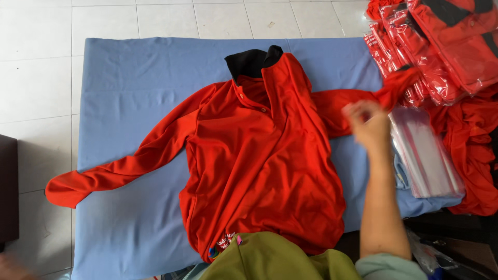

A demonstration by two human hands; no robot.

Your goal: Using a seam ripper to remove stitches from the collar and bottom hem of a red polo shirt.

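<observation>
1 red long-sleeved shirt [259, 171] lies flat on the blue cloth [129, 78], well left of the right hand [369, 124]. Collar points away from the person, long axis running hem to collar. Hand hovers blurred over the right sleeve; can't tell if fingers pinch. Best to grip near the cuff & fold straight inward. Clear bags [425, 150] sit just right of hand.

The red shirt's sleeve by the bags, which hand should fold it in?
Probably the right hand. It hovers right beside that sleeve of the red shirt, while the left hand is barely visible at the picture's bottom-left corner, far away.
</observation>
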